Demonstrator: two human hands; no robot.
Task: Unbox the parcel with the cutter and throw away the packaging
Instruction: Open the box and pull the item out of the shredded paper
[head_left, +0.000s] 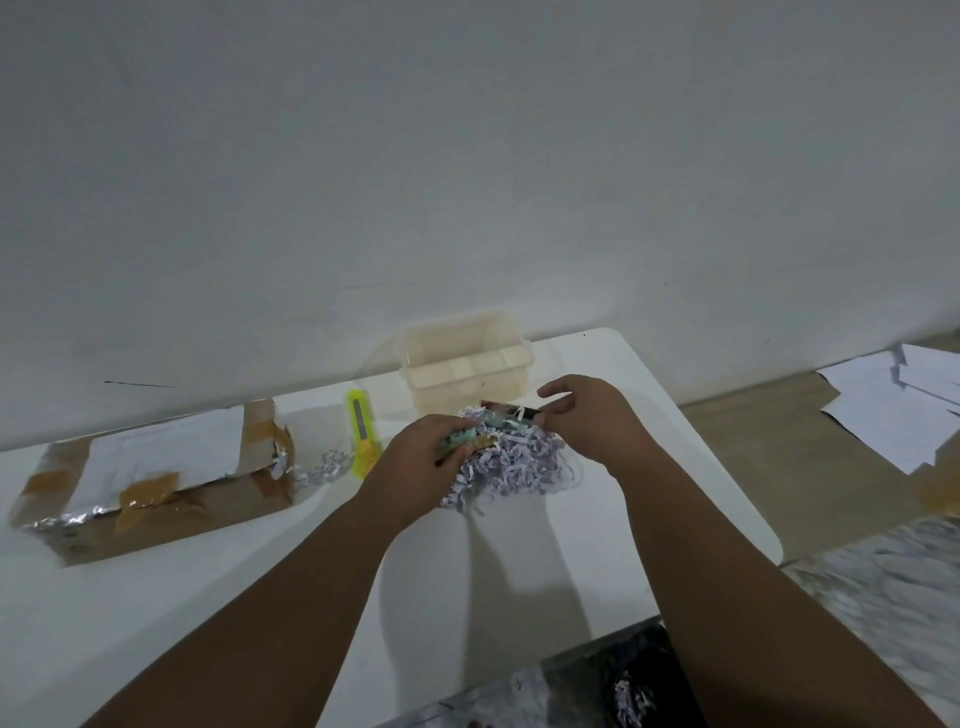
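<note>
At the near edge, right of centre, a dark bag (649, 670) shows a few paper shreds inside; it is too blurred to tell more. Both bare forearms reach away over the white table (208, 597).

Mid-table lies a heap of shredded paper (519, 467), and both hands are in it. The left hand (415, 462) is at its left side, fingers curled around some small things (470, 439), mint-green and gold; what they are is unclear. The right hand (587, 410) is at the far right edge of the heap, thumb and fingers pinching a dark object (527, 413) just above the shreds.

Just left of the heap the yellow cutter (361, 434) lies flat on the table, untouched. Further left sits the parcel (156, 483), a cardboard box with brown tape and silver foil, torn open at its right end, a few shreds trailing from it toward the cutter.

Beyond the heap, by the far table edge, stands a clear plastic tub (467, 364). Behind it is a plain wall (467, 156). On the floor at far right lie white sheets of paper (893, 405).
</note>
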